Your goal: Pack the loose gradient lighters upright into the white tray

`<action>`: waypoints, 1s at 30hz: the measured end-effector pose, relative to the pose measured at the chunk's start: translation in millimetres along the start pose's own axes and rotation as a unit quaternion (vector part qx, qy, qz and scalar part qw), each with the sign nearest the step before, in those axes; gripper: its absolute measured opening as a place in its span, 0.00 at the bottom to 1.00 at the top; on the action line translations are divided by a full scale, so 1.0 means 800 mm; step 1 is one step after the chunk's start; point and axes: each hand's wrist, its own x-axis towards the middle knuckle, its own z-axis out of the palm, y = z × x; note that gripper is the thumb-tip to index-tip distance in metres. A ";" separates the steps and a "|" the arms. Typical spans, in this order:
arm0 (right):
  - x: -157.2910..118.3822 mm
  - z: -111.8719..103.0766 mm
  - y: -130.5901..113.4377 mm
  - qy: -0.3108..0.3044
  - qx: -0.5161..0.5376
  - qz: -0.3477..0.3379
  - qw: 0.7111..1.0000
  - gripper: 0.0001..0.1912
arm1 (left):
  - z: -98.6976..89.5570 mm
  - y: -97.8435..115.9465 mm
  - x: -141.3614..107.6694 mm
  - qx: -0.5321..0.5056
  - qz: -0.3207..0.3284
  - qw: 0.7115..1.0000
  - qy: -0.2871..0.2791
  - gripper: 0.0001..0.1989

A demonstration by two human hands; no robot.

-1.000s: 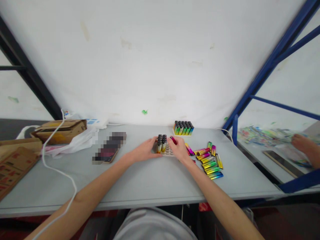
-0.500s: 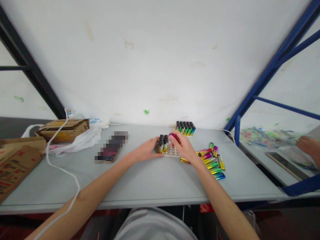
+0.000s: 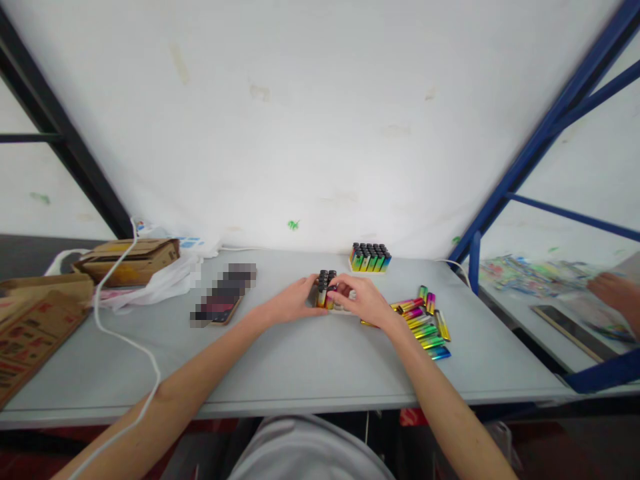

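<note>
My left hand (image 3: 295, 301) grips the left end of a small pale tray (image 3: 340, 309), fingers at the back and thumb along the front. Black-topped, shiny gradient-coloured tubes (image 3: 323, 290) stand upright in rows at the tray's left side. My right hand (image 3: 357, 297) is closed on a pink-and-yellow tube (image 3: 331, 299), held upright at the front of the second row. Whether its lower end is seated in a hole is hidden. Right of that hand, several loose metallic tubes (image 3: 425, 330) lie in a pile, partly covered by my wrist.
A filled tray of black-topped tubes (image 3: 370, 259) stands by the wall. A partly blurred phone (image 3: 225, 297) lies to the left, past it cardboard boxes (image 3: 130, 260) and a white cable (image 3: 127, 340). Beyond the blue frame (image 3: 530, 150) at right, another person's hand (image 3: 615, 293) shows.
My right hand has moved left and slightly down, bringing the pink tube from a tilted hold above the tray to upright beside the standing tubes. My left hand stays put.
</note>
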 end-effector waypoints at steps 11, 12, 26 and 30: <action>0.001 -0.020 0.003 0.080 -0.027 0.006 0.996 0.16 | 0.001 0.001 0.000 0.002 -0.008 1.000 0.008 0.43; 0.000 -0.029 0.004 0.104 -0.042 0.010 0.994 0.16 | 0.001 0.000 0.000 0.002 -0.010 1.000 0.009 0.43; -0.079 -0.096 0.061 0.001 -0.208 0.103 0.973 0.09 | 0.005 -0.009 0.001 0.022 -0.031 0.999 0.012 0.45; -0.080 -0.069 0.065 -0.025 -0.265 0.115 0.957 0.06 | 0.005 -0.009 0.000 0.024 -0.025 0.999 0.015 0.44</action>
